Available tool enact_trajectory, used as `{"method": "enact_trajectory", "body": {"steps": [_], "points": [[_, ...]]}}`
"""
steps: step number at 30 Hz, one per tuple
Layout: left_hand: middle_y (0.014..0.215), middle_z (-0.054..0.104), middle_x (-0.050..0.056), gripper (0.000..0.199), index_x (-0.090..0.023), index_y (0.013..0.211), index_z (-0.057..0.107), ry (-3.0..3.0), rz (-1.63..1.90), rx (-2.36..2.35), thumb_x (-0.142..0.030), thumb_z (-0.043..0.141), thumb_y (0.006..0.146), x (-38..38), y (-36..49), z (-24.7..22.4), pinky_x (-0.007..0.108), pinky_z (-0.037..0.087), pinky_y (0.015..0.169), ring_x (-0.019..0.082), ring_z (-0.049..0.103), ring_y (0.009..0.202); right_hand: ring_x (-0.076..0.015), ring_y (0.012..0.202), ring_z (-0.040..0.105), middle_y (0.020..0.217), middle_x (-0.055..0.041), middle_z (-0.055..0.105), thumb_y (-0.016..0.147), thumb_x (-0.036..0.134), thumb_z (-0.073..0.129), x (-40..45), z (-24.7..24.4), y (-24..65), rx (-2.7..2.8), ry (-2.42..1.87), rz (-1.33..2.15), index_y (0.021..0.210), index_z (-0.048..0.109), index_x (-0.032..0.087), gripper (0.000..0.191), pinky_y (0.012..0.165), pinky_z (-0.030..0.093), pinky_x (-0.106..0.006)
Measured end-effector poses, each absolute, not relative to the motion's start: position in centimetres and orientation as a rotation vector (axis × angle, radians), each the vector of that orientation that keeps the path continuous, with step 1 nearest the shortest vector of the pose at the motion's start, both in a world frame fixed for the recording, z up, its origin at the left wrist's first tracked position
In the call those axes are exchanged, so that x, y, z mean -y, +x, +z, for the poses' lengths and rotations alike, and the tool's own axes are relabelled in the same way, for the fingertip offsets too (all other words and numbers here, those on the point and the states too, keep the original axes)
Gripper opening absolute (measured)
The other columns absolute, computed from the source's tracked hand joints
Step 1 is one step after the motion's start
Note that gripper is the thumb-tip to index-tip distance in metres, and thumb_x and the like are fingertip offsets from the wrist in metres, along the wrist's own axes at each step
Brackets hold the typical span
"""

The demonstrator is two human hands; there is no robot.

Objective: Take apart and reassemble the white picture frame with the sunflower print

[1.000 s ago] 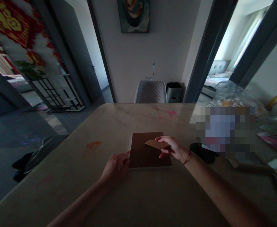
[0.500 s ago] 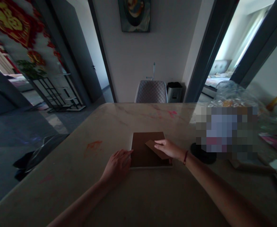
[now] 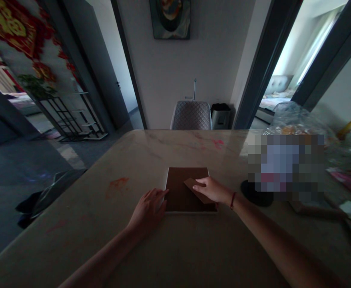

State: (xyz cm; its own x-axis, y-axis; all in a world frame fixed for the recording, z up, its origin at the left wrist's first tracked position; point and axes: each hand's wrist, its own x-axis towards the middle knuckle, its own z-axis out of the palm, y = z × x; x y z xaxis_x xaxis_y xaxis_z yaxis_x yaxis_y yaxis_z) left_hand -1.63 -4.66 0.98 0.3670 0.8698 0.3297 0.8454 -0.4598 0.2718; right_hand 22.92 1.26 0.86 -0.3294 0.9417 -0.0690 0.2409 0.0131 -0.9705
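The big stone table [image 3: 82,236] has a brown board [image 3: 178,192] near the middle, a round black mat [image 3: 253,194] to its right, and a clear bag [image 3: 295,118] at the far corner.

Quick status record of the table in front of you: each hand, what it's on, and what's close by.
Left hand: fingers at the left edge of the dark brown square board
Right hand: lying on a tan card-like piece, set at an angle across the board
Surface: marble-look table
Nearby: round black pad, right of the right hand
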Motion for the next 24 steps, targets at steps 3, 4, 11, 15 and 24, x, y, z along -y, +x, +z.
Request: {"method": "enact_trajectory", "body": {"steps": [3, 4, 11, 15, 24], "points": [[0.105, 0.060, 0.008, 0.033, -0.018, 0.113, 0.054, 2.549, 0.657, -1.617, -0.024, 0.038, 0.085, 4.7, -1.6, 1.0, 0.035, 0.043, 0.087, 0.019, 0.055, 0.097, -0.0198, 0.071, 0.063, 0.066, -0.0047, 0.068, 0.065, 0.035, 0.068, -1.3, 1.0, 23.0, 1.726, -1.290, 1.220, 0.082, 0.070, 0.021, 0.022, 0.063, 0.049, -0.029], [0.106, 0.060, 0.008, 0.034, -0.018, 0.114, 0.053, 2.551, 0.644, -1.620, -0.024, 0.038, 0.085, 4.7, -1.6, 1.0, 0.035, 0.043, 0.087, 0.019, 0.055, 0.098, -0.0200, 0.072, 0.063, 0.066, -0.0055, 0.068, 0.065, 0.036, 0.068, -1.3, 1.2, 23.0, 1.761, -1.309, 1.177, 0.081, 0.070, 0.021, 0.022, 0.064, 0.049, -0.029], [0.134, 0.045, 0.010, 0.042, -0.017, 0.125, 0.046, 2.646, 0.523, -1.627, -0.033, 0.037, 0.086, 4.6, -1.2, 0.8, 0.042, 0.033, 0.100, 0.023, 0.041, 0.122, -0.0125, 0.049, 0.055, 0.061, -0.0029, 0.064, 0.069, 0.041, 0.064, -1.1, 1.6, 23.0, 1.809, -1.377, 1.173, 0.085, 0.069, 0.019, 0.028, 0.038, 0.042, -0.021], [0.133, 0.045, 0.013, 0.056, -0.014, 0.128, 0.042, 2.694, 0.423, -1.616, -0.047, 0.041, 0.083, 4.6, -1.1, 1.1, 0.046, 0.028, 0.102, 0.026, 0.040, 0.122, -0.0100, 0.040, 0.051, 0.062, -0.0012, 0.063, 0.071, 0.039, 0.061, -0.9, 2.3, 23.0, 1.748, -1.430, 1.355, 0.095, 0.066, 0.019, 0.031, 0.025, 0.033, -0.018], [0.126, 0.051, 0.014, 0.069, -0.017, 0.122, 0.047, 2.724, 0.488, -1.553, -0.062, 0.052, 0.070, 4.3, -1.1, 1.1, 0.047, 0.032, 0.097, 0.029, 0.047, 0.114, -0.0159, 0.060, 0.060, 0.064, -0.0011, 0.065, 0.075, 0.036, 0.056, -1.9, 1.9, 23.2, 1.841, -1.288, 1.331, 0.079, 0.069, 0.020, 0.021, 0.057, 0.050, -0.029]]}}
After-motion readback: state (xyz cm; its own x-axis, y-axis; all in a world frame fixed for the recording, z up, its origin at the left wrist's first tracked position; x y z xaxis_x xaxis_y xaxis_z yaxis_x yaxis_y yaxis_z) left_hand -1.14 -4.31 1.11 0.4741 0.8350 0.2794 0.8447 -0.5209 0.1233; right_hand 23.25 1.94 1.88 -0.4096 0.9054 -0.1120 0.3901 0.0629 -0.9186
